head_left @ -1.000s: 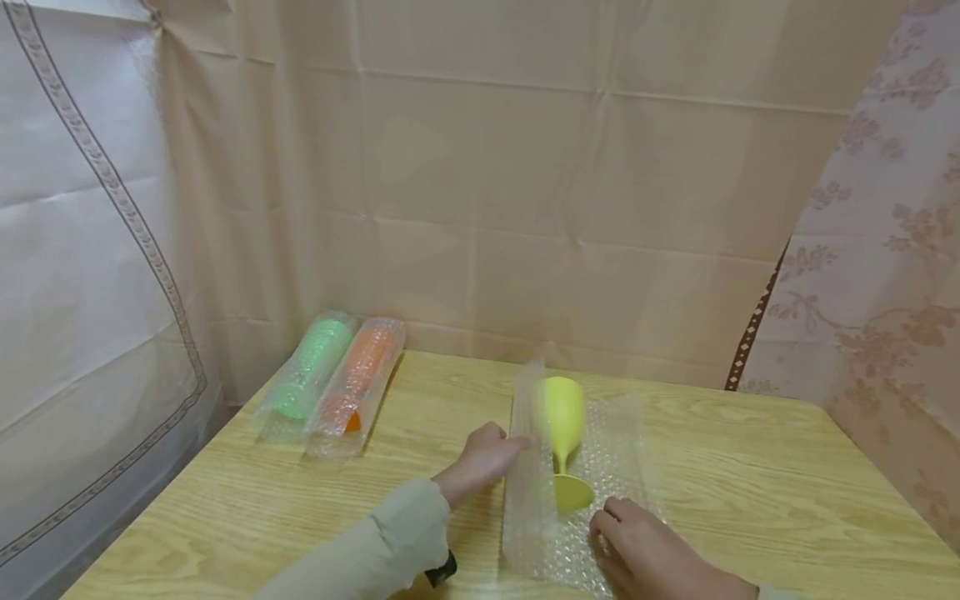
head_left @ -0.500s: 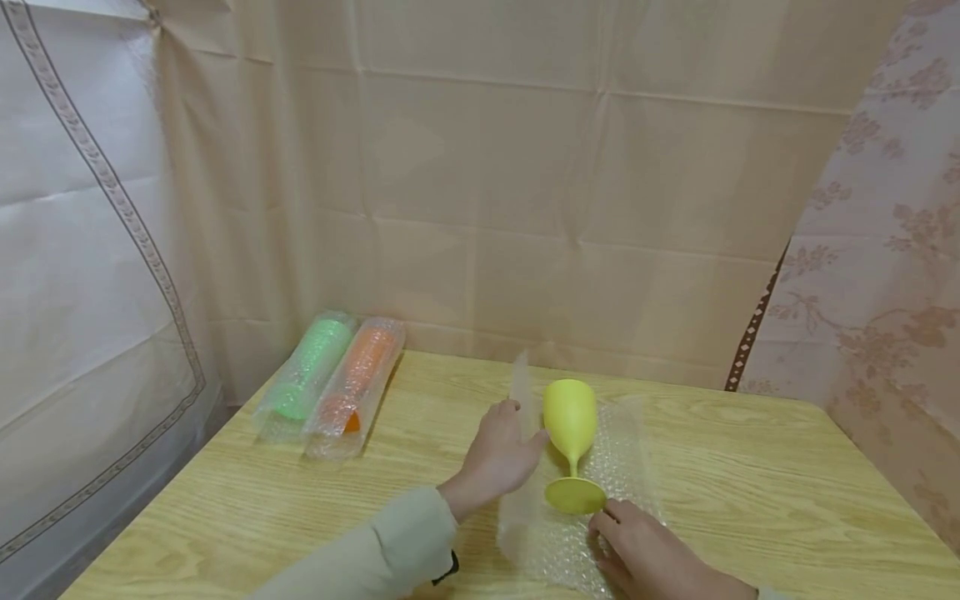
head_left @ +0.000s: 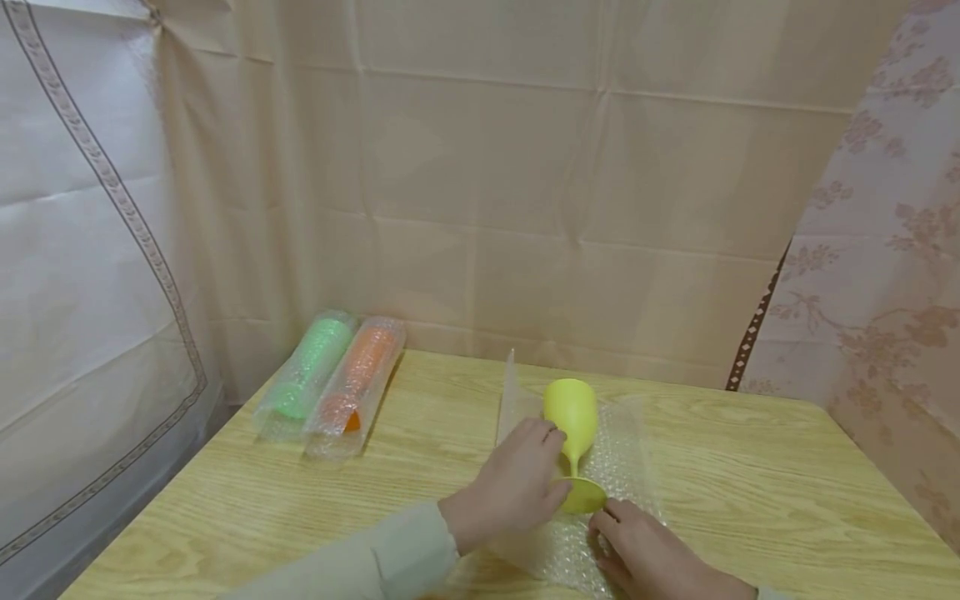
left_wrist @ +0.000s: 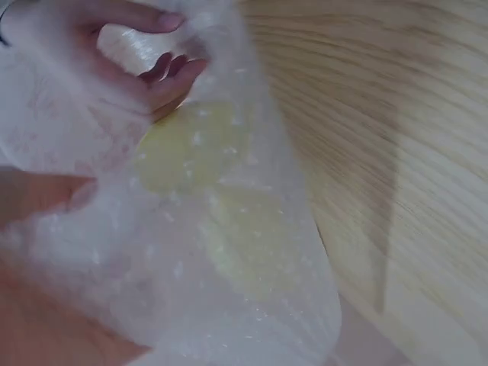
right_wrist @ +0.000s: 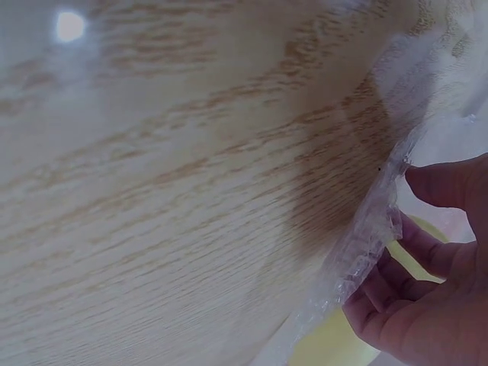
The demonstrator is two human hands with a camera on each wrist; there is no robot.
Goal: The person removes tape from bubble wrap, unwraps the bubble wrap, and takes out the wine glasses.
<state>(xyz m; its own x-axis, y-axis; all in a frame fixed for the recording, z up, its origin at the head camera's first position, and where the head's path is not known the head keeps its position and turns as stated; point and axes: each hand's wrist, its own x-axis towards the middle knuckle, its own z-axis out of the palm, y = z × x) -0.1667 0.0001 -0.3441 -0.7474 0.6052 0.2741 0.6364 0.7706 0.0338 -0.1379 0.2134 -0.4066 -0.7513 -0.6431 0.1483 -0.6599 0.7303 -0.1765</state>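
A yellow plastic goblet (head_left: 572,412) lies on bubble wrap (head_left: 617,454) in the head view, its round foot towards me. Over the goblet's left side reaches my left hand (head_left: 513,483), fingertips by the lower bowl and thumb by the foot; exact contact is hidden. The left wrist view looks through blurry bubble wrap (left_wrist: 191,274), with that thumb spread from the palm. My right hand (head_left: 648,546) rests on the wrap, fingertips beside the foot. In the right wrist view its bent fingers lie at the wrap's edge (right_wrist: 362,240), the thumb apart from them.
Two bubble-wrapped items, one green (head_left: 315,367) and one orange (head_left: 360,375), lie side by side at the far left of the wood-grain table (head_left: 750,483). A beige cloth (head_left: 480,183) hangs behind the table's back edge.
The goblet's left side, covered by the wrap's flap a second ago, is uncovered. My left hand has moved right from the flap to the goblet. My right hand has stayed.
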